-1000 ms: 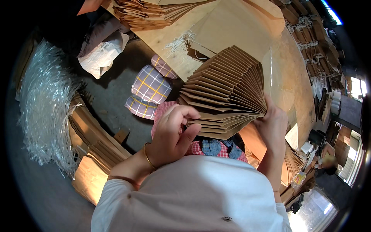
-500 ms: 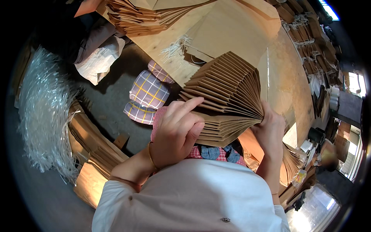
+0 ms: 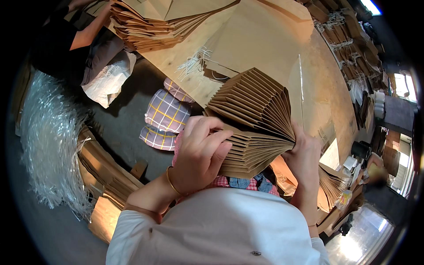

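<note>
A thick stack of brown paper bags is fanned out in front of my body, its folded edges spread to the left. My right hand grips the gathered right end, with its thumb on top and its other fingers largely hidden. At the left edges of the fan is my left hand, fingers bent but apart. One fingertip reaches in at a gap between the upper and lower bags, and the thumb rests near the lower edges. A yellow bangle circles my left wrist.
A wooden table ahead carries another stack of paper bags and white cord handles. A co-worker's arm is at upper left. Checked cushions, clear plastic strands and bundled bags lie to the left.
More bags have passed from the upper part of the fan to the lower part. The left index finger, stretched out before, is now bent in at the gap. The view has shifted slightly.
</note>
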A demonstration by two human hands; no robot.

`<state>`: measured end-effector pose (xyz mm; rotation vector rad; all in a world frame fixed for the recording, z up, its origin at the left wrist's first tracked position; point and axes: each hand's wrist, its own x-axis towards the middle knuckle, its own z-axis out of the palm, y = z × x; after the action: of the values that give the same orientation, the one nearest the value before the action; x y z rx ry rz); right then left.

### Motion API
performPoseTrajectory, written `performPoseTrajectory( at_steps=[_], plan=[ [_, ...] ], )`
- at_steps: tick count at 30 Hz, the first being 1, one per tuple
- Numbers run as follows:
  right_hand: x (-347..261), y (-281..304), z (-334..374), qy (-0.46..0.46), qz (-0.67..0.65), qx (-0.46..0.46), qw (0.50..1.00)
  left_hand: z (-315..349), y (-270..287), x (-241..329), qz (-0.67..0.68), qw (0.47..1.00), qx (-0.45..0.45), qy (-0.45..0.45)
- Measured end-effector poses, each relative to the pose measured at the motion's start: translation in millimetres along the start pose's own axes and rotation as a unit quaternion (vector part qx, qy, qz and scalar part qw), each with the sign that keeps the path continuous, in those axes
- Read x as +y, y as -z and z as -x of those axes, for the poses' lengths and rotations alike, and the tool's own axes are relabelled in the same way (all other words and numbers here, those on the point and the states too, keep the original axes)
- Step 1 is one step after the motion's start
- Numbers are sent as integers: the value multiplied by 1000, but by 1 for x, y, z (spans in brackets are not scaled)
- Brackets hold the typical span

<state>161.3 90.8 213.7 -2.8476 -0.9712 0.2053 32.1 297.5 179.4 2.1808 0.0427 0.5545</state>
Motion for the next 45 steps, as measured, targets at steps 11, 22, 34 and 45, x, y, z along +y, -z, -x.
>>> performPoseTrajectory(
  at_steps=[11,22,34,45],
  plan=[
    [-11,8,-2,-27,-7,-16,999,-9,-3,-10,12,999,-13,-36],
    [-11,9,-3,-24,-17,-12,1000,-22,-10,-15,28,999,6,-35],
    [-6,6,-2,7,0,-5,1000,-41,-13,-18,118,992,-31,33],
    [-7,8,-1,5,-5,-1,1000,-55,-19,-30,40,997,-18,-61]
  ],
)
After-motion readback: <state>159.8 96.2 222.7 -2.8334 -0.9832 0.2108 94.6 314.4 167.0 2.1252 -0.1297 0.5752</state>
